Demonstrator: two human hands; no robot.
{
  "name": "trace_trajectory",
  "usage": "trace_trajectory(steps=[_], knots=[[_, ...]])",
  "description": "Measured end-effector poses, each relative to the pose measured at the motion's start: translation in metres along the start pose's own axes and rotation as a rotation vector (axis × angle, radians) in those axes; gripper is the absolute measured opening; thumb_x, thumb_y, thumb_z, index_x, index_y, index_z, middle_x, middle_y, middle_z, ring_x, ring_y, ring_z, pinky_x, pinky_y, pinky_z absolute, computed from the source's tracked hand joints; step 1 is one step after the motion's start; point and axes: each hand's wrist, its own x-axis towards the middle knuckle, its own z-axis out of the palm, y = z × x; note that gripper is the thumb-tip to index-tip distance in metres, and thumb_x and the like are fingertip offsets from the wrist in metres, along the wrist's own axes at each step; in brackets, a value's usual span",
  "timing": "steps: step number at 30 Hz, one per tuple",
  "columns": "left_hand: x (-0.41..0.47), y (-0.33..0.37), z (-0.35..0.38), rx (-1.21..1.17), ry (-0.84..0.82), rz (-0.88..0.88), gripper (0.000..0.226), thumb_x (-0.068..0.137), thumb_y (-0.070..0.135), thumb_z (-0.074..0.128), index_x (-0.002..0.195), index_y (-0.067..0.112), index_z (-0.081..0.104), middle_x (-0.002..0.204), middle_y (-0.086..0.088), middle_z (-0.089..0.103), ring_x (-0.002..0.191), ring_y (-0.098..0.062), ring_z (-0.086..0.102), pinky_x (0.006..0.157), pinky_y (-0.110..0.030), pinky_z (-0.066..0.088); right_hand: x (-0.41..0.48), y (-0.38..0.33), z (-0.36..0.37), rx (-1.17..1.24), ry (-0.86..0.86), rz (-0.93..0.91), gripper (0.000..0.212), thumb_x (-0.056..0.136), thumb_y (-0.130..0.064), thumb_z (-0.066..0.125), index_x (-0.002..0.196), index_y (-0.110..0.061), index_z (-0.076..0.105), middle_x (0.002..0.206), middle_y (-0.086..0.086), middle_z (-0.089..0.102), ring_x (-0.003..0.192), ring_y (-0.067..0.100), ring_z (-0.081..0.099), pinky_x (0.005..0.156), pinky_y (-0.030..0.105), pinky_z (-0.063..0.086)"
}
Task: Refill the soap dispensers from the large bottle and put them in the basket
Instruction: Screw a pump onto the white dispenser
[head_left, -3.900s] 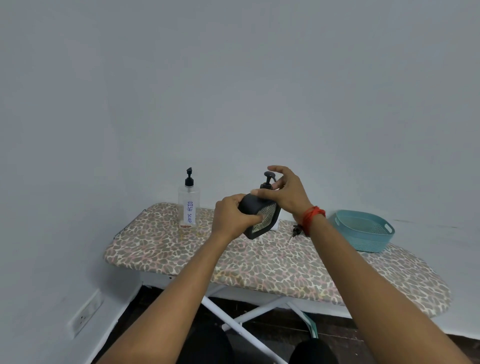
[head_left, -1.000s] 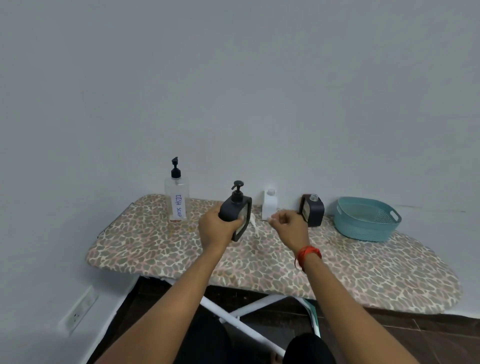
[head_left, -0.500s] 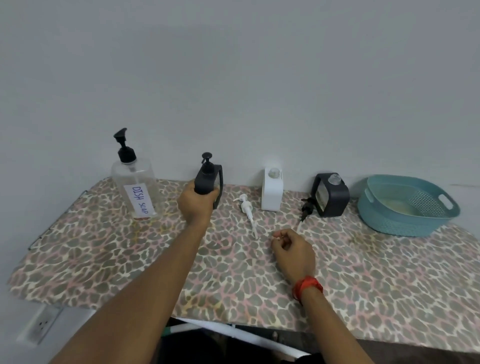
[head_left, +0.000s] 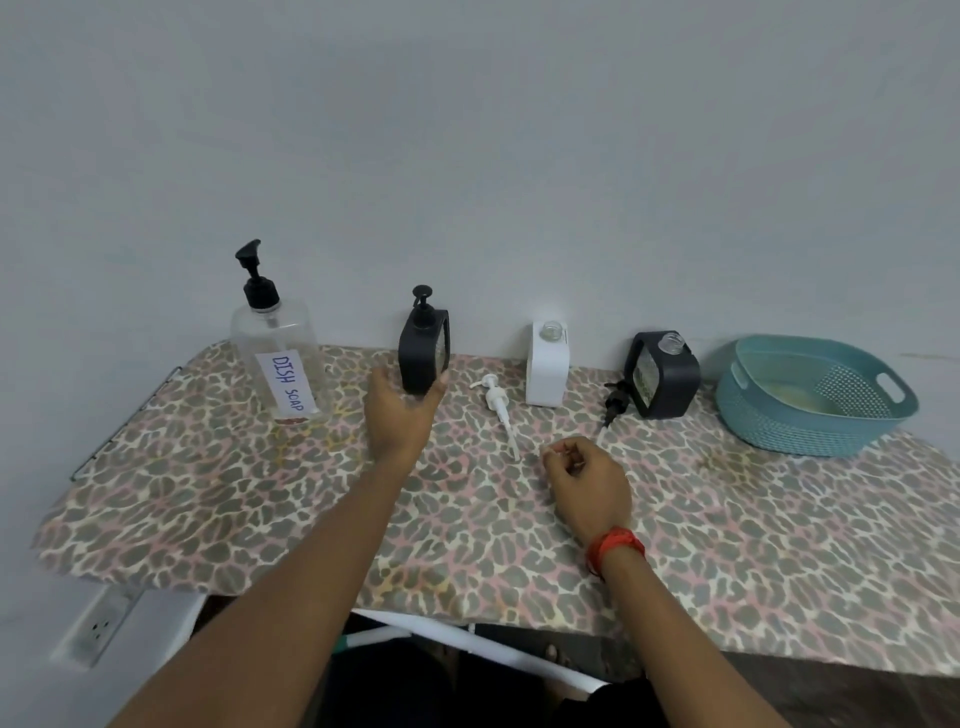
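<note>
left hand (head_left: 400, 415) fingers spread, cupping base of black pump-topped soap dispenser (head_left: 423, 349), big clear nearly empty "DISH SOAP" bottle (head_left: 280, 358) left of it, right hand (head_left: 584, 480) curled shut holding nothing, teal plastic basket (head_left: 769, 421) far right, looks empty

Large bottle (head_left: 280, 358) leftmost on board (head_left: 260, 493), dispensers mid-row, basket (head_left: 810, 410) rightmost, loose pump (head_left: 500, 410) in front.

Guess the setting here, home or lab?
Probably a plain room at home, used as a makeshift workspace: the surface is an ironing board with a leopard-print cover, pushed against a bare white wall, with a wall socket low on the left.
</note>
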Motion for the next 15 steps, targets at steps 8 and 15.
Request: trace_trajectory(steps=[8, 15], knots=[[-0.047, -0.05, -0.028, 0.482, -0.247, 0.363, 0.047, 0.09, 0.034, 0.069, 0.131, 0.012, 0.062, 0.144, -0.01, 0.057, 0.137, -0.029, 0.046, 0.117, -0.044, 0.036, 0.04, -0.079, 0.037, -0.338, -0.273, -0.284, 0.034, 0.098, -0.025, 0.055, 0.128, -0.008, 0.058, 0.123, 0.011, 0.062, 0.104, 0.027, 0.062, 0.091, 0.037, 0.051], [-0.05, -0.041, -0.03, 0.486, -0.227, 0.371, 0.044, 0.09, 0.035, 0.066, 0.127, 0.011, 0.063, 0.137, -0.009, 0.06, 0.135, -0.028, 0.048, 0.115, -0.045, 0.037, 0.069, -0.111, 0.054, -0.632, -0.274, -0.124, 0.028, 0.098, 0.004, 0.041, 0.116, 0.001, 0.062, 0.116, 0.019, 0.068, 0.105, 0.035, 0.066, 0.086, 0.041, 0.053]])
